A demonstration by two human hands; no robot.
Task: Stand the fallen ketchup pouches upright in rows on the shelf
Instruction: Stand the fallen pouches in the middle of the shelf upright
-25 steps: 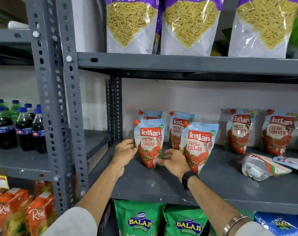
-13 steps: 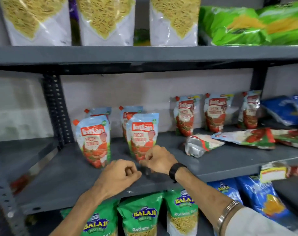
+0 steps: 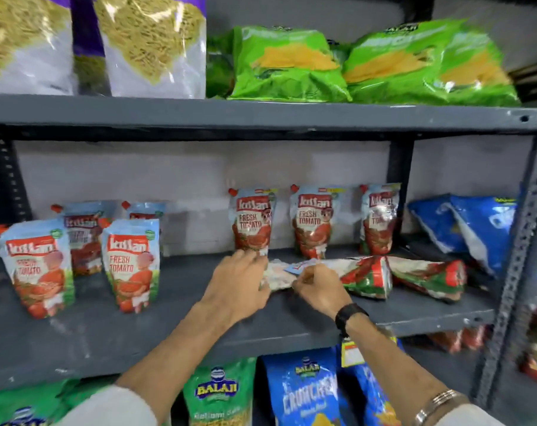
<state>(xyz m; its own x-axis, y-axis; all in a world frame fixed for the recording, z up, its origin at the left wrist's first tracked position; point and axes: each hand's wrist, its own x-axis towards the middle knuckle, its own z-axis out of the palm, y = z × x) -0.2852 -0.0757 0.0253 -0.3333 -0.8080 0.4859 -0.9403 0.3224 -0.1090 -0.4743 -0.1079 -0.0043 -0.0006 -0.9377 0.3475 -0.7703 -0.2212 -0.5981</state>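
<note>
Both hands on a fallen pouch (image 3: pixel 278 276) lying mid-shelf (image 3: pixel 169 327) — left hand (image 3: pixel 236 284) spread over its end, right hand (image 3: pixel 318 287) pinching its top edge; two more pouches (image 3: pixel 399 276) lie flat beside.

Mid shelf (image 3: pixel 92 333): 4 pouches (image 3: pixel 132 269) upright at left, 2 front, 2 behind. 3 upright pouches (image 3: pixel 311 222) along back wall, ctr-right. 3 fallen pouches (image 3: pixel 368 276) lying before them. Snack bags (image 3: pixel 476 229) far right.
</note>
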